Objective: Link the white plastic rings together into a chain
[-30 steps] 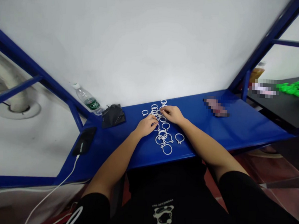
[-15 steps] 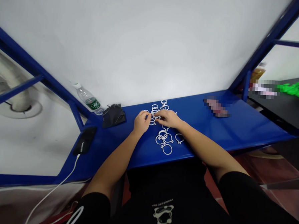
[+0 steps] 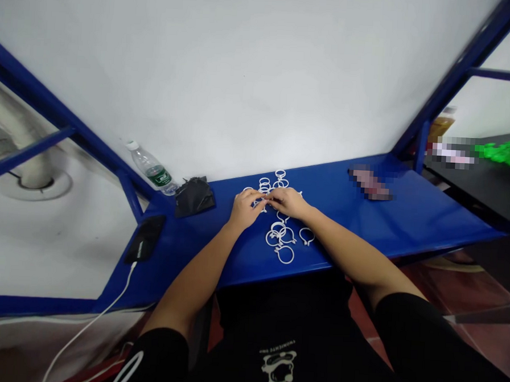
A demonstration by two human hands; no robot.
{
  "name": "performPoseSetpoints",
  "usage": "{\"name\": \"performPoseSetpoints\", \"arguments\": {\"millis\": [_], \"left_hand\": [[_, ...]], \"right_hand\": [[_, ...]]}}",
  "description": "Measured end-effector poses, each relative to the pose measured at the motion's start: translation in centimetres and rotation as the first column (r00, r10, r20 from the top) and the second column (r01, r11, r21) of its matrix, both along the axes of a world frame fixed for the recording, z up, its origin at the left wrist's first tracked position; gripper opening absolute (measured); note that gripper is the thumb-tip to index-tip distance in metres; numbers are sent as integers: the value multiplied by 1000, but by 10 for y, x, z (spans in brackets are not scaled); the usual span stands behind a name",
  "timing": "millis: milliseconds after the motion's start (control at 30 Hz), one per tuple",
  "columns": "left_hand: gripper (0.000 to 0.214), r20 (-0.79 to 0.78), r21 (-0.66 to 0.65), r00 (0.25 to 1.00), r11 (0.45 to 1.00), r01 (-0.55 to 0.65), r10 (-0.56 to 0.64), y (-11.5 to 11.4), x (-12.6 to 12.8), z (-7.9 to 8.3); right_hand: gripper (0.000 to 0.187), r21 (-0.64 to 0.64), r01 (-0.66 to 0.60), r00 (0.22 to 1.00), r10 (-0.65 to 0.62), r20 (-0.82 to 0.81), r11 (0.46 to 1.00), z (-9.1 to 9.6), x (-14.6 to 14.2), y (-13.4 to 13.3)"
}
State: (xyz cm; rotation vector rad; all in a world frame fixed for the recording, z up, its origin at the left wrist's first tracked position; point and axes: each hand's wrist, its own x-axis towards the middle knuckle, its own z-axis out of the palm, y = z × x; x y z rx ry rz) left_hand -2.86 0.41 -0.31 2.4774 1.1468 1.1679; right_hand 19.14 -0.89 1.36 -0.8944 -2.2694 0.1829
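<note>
White plastic rings, each with a small tab, lie in a loose cluster on the blue table (image 3: 342, 230). My left hand (image 3: 245, 209) is over the cluster's left side, thumb and fingers closed towards the right. Against its fingertips come those of my right hand (image 3: 289, 203), bent in a pinch. Whatever is between the fingertips is too small and covered to make out. Behind the hands are more rings, among them a far ring (image 3: 280, 173). Nearer my body lie overlapping rings, a front ring (image 3: 285, 263) and a separate ring (image 3: 306, 244).
To the left stand a plastic bottle (image 3: 158, 176) and a crumpled black bag (image 3: 195, 198). A black power bank or phone (image 3: 144, 241) with a white cable lies at the table's left end. A blurred-out item (image 3: 370, 183) is on the right. The white wall rises behind.
My left hand has shifted slightly right, its fingers stretching further over the rings to meet my right fingertips. My right fingers have curled in a little. The loose rings in front stay put.
</note>
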Motion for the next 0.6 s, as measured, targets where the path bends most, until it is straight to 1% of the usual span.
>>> {"name": "performPoseSetpoints", "arguments": {"millis": [100, 267, 333, 467, 533, 600], "left_hand": [[14, -6, 17, 1000, 1000, 1, -1, 0, 0, 1], [12, -12, 43, 1000, 999, 18, -18, -5, 3, 3], [15, 6, 59, 1000, 998, 5, -5, -7, 4, 5], [26, 54, 128, 997, 990, -62, 56, -9, 4, 9], [23, 60, 175, 998, 984, -18, 8, -11, 4, 11], [19, 35, 215, 994, 972, 92, -102, -13, 4, 12]], "right_hand": [[20, -10, -47, 999, 47, 5, 999, 2, 1, 0], [19, -13, -43, 999, 43, 11, 999, 2, 2, -1], [18, -17, 0, 1000, 0, -8, 1000, 2, 2, -1], [15, -19, 140, 990, -141, -32, 990, 2, 8, 4], [17, -25, 197, 979, -198, -37, 980, 4, 14, 7], [20, -31, 234, 971, -235, -42, 972, 5, 22, 10]]}}
